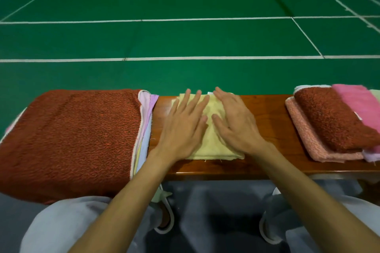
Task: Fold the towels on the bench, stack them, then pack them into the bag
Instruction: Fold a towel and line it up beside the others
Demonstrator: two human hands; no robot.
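Head view: hands (207, 125) flatten folded yellow towel (213, 148).

Towels in a row on the tabletop (267, 121).
The small towel (213, 146) lies in the middle, with the left hand (185, 125) and right hand (236, 123) flat on it, side by side. The big pile (72, 139) lies to its left. The folded stack (333, 121) sits apart on the right and seems to run out of view.

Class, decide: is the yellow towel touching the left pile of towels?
Apart. Head view shows bare bench between yellow towel and left pile.
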